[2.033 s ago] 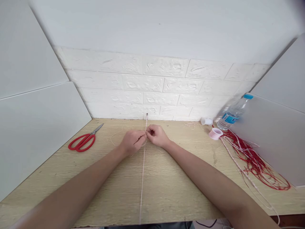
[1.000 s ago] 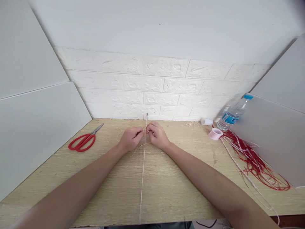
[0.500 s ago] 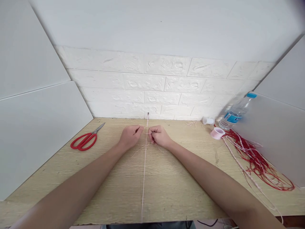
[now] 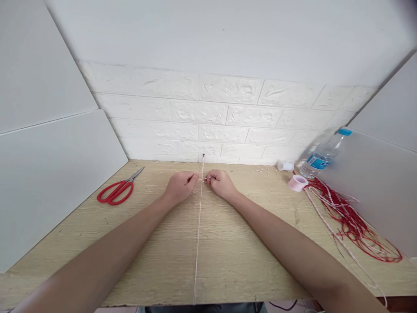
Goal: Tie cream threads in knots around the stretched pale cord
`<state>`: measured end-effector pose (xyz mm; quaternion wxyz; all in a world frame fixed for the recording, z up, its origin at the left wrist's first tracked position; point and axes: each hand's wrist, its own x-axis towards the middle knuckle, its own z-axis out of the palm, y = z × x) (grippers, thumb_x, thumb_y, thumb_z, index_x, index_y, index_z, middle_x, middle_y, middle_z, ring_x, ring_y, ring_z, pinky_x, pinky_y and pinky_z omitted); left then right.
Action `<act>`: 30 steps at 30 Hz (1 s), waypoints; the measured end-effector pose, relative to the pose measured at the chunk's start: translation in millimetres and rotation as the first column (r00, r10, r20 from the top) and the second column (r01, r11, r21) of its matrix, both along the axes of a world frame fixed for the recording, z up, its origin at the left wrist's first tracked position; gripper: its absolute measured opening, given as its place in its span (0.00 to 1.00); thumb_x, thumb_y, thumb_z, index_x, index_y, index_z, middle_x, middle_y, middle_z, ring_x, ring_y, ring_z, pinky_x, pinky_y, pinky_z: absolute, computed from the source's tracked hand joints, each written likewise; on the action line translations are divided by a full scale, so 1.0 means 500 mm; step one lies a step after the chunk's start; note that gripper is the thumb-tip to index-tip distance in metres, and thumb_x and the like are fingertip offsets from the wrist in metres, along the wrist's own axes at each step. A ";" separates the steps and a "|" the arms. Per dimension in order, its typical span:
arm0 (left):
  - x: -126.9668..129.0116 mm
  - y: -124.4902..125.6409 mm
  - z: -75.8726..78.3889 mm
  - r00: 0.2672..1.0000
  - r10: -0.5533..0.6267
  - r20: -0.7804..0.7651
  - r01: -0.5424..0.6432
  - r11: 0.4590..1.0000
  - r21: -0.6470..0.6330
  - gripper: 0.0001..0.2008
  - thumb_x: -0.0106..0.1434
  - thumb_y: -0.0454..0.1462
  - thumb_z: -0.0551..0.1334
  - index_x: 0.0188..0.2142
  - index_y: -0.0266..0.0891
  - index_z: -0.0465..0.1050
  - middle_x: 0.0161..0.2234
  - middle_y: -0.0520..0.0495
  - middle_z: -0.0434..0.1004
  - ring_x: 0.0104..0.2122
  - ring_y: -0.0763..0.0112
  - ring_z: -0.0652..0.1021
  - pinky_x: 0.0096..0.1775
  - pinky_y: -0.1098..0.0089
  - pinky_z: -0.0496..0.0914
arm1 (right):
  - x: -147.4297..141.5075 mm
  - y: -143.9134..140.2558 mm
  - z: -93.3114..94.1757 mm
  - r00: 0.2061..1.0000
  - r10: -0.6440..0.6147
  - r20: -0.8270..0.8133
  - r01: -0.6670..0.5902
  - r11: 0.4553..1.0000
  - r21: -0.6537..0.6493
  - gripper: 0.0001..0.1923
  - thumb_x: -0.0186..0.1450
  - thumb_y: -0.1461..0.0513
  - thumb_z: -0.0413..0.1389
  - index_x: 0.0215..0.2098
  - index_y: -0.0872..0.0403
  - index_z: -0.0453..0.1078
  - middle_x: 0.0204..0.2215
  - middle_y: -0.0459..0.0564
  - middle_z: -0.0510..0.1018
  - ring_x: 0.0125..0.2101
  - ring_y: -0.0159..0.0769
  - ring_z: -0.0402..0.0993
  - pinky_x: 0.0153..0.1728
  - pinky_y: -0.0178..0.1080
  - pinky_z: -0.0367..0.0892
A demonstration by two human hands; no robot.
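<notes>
A thin pale cord [image 4: 197, 243] runs taut from a pin at the wall base [image 4: 203, 155] straight toward me over the wooden table [image 4: 228, 256]. Both hands sit at its far end, close to the wall. My left hand [image 4: 180, 186] is closed, pinching a fine thread end just left of the cord. To the right of the cord my right hand [image 4: 221, 184] pinches the other thread end. The thread crosses the cord between the two hands.
Red-handled scissors [image 4: 117, 189] lie at the left. At the right are a small white spool [image 4: 284, 165], a pink thread spool [image 4: 297, 182], a water bottle [image 4: 321, 155] and a tangle of red and white cords [image 4: 348, 219]. White panels flank both sides.
The hands, touching over the cord two seconds ago, have drawn slightly apart to either side, pulling the thread ends outward. The loose thread loops have tightened. The view shifted slightly.
</notes>
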<state>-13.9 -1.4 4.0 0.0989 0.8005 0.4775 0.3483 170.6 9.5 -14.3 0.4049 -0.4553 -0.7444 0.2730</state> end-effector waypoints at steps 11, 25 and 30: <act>0.000 0.000 -0.004 0.998 0.056 -0.012 -0.056 0.998 0.035 0.22 0.65 0.44 0.51 0.18 0.38 0.49 0.15 0.55 0.51 0.19 0.77 0.57 0.26 0.70 0.50 | 0.001 -0.004 0.004 0.994 -0.018 -0.109 0.040 0.979 0.200 0.13 0.48 0.72 0.43 0.19 0.54 0.65 0.23 0.45 0.73 0.28 0.32 0.69 0.33 0.34 0.62; 0.003 0.004 -0.009 0.996 0.070 -0.050 -0.069 0.997 0.030 0.22 0.65 0.44 0.51 0.18 0.38 0.49 0.16 0.55 0.52 0.19 0.76 0.57 0.26 0.70 0.50 | 0.014 -0.060 0.037 0.928 0.068 -0.366 -0.142 0.973 -0.180 0.11 0.48 0.68 0.45 0.20 0.55 0.68 0.21 0.46 0.75 0.24 0.31 0.69 0.19 0.30 0.61; 0.005 0.004 -0.009 0.996 0.072 -0.054 -0.071 0.997 0.029 0.22 0.65 0.44 0.50 0.18 0.39 0.49 0.16 0.55 0.53 0.19 0.76 0.57 0.26 0.69 0.50 | 0.053 -0.110 0.026 0.943 0.081 -0.322 -0.174 0.947 -0.271 0.10 0.50 0.68 0.46 0.21 0.55 0.69 0.22 0.47 0.76 0.22 0.30 0.68 0.19 0.30 0.61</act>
